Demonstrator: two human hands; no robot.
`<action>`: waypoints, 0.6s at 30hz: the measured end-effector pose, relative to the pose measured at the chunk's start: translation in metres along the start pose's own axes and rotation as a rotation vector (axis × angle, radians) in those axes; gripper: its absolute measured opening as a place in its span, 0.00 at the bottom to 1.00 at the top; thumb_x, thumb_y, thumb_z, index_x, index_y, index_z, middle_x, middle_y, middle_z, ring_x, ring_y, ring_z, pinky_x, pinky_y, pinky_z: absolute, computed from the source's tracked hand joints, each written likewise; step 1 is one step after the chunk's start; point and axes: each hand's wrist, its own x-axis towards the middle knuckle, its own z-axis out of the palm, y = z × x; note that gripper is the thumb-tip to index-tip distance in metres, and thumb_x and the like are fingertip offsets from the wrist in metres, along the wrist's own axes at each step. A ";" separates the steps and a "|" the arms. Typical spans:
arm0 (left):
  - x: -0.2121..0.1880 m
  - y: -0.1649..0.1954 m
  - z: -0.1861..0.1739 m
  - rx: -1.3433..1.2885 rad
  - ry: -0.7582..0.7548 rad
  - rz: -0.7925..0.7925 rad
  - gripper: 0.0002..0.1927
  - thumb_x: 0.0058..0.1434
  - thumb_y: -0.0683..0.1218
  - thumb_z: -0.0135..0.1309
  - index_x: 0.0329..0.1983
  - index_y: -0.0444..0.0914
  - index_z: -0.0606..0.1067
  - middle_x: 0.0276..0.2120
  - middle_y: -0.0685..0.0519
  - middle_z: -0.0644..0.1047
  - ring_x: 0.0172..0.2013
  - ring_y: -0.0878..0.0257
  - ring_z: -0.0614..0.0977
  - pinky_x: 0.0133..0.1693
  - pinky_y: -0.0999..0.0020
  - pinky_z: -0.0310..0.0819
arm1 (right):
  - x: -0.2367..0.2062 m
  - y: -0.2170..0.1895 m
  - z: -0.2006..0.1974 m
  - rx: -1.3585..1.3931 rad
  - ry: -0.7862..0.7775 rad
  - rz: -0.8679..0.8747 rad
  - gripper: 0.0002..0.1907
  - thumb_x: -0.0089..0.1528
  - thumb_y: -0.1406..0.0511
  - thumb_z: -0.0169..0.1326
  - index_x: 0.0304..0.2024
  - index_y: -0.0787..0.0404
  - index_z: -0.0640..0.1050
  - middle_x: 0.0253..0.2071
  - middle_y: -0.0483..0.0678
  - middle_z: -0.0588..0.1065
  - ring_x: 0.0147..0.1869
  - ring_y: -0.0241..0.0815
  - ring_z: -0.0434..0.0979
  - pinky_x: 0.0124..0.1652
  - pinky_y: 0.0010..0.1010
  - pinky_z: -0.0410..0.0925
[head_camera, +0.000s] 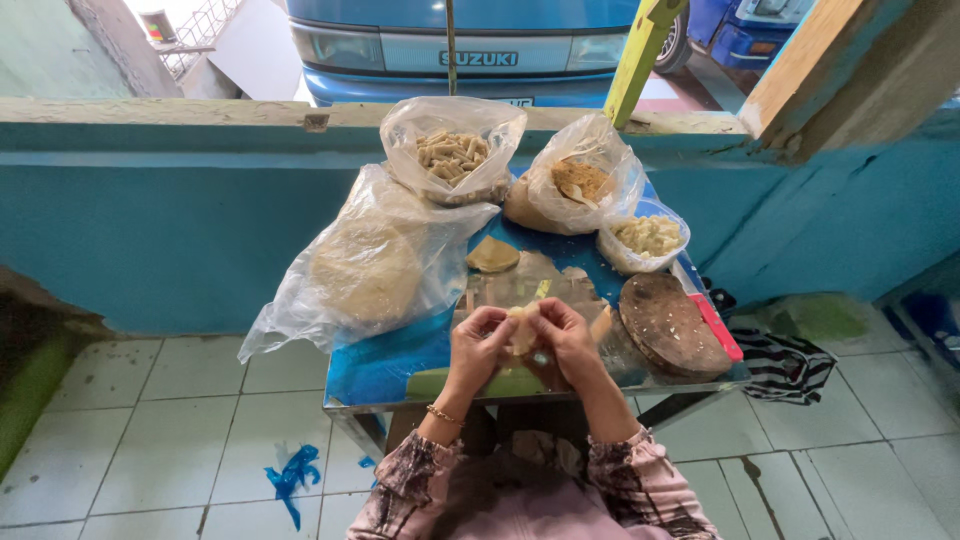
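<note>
Over the near edge of the blue tabletop (390, 365) we see both hands raised together. The left hand (478, 345) and the right hand (566, 338) meet around a small pale dough wrapper (523, 328), each closed on it with fingertips pinching its edges; the wrapper sits between the two hands, just above the tabletop and not resting on it. We cannot tell what, if anything, lies inside the fold. A thin bracelet (443, 414) circles the left wrist.

Observed on the tabletop:
- Left: a large clear plastic bag (365, 265) holding a stack of round, pale flat sheets.
- Far centre: an open bag of short tan sticks (452, 152).
- Far right: a bag of brownish crumbly filling (578, 182), touching the stick bag's neighbour side.
- Just beside that, nearer us: a smaller bag of pale yellowish pieces (648, 236).
- Centre: one folded half-moon piece (492, 255) lying apart from the hands.
- Right: a round wooden chopping block (672, 325), with a red strip along its outer edge.
- Under the hands: a green strip (515, 382) at the tabletop's front edge.

Beyond the teal low wall (160, 200) stands a blue vehicle (470, 45). A scrap of blue plastic (292, 478) lies on the tiled floor.
</note>
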 end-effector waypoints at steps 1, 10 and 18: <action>0.001 0.001 -0.001 -0.052 0.005 -0.046 0.07 0.63 0.42 0.61 0.40 0.33 0.79 0.30 0.56 0.81 0.29 0.72 0.80 0.31 0.75 0.75 | 0.004 0.001 -0.004 0.088 0.015 0.037 0.08 0.66 0.66 0.57 0.46 0.61 0.78 0.37 0.42 0.79 0.36 0.31 0.77 0.35 0.24 0.71; 0.005 0.006 -0.010 -0.440 0.060 -0.112 0.06 0.66 0.43 0.57 0.40 0.35 0.77 0.34 0.54 0.81 0.33 0.67 0.83 0.38 0.70 0.80 | 0.028 -0.008 -0.030 0.452 0.131 0.175 0.06 0.65 0.62 0.59 0.42 0.54 0.78 0.32 0.40 0.80 0.28 0.35 0.77 0.30 0.29 0.73; 0.009 -0.002 -0.015 -0.460 0.147 -0.065 0.05 0.67 0.43 0.57 0.40 0.35 0.77 0.35 0.54 0.80 0.34 0.67 0.82 0.40 0.70 0.81 | 0.044 -0.014 -0.044 0.515 0.234 0.177 0.05 0.63 0.62 0.59 0.42 0.51 0.79 0.33 0.40 0.80 0.31 0.34 0.80 0.32 0.31 0.74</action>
